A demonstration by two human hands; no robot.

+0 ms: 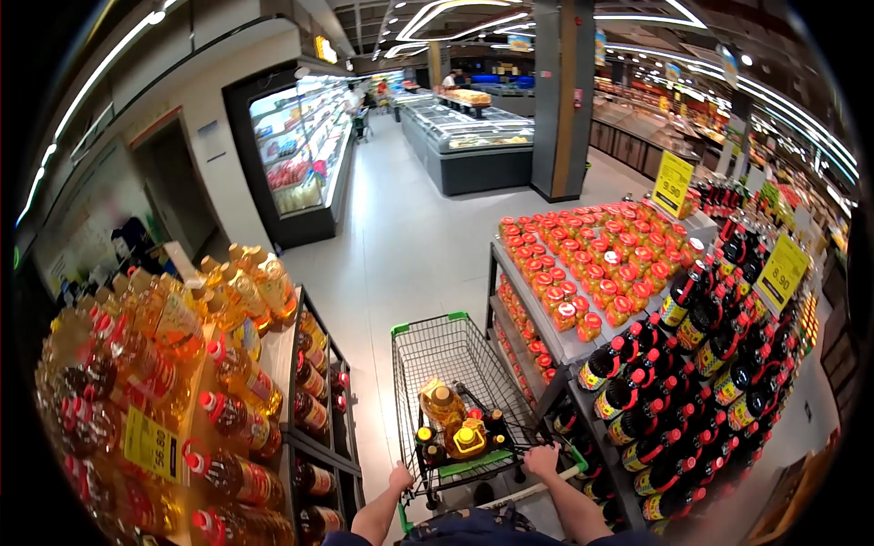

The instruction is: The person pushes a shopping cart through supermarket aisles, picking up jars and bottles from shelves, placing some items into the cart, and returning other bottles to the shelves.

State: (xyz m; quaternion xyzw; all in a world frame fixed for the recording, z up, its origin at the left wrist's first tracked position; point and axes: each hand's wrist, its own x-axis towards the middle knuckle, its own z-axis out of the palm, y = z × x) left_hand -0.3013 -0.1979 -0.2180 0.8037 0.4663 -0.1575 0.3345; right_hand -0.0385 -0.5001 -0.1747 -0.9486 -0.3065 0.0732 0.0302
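Observation:
A wire shopping cart (pixel 435 344) with green corners stands directly in front of me. My left hand (pixel 401 476) is closed on the cart's left side near the handle end. Across from it, my right hand (pixel 543 460) is closed on the right side, just above the pale handle bar (pixel 533 492). Inside the basket, toward my end, are a large bottle of golden oil (pixel 442 407), a yellow-capped bottle (pixel 469 441) and several dark bottles (pixel 427 448). The fingers' undersides are hidden.
Close on the left rises an oil bottle display (pixel 241 400). On the right are a stand of red-lidded jars (pixel 596 259) and stacked dark bottles (pixel 674 419). A pale floor aisle (pixel 364 237) runs ahead between a lit refrigerated shelf (pixel 291 146) and a freezer island (pixel 482 168). A pillar (pixel 558 109) stands beyond.

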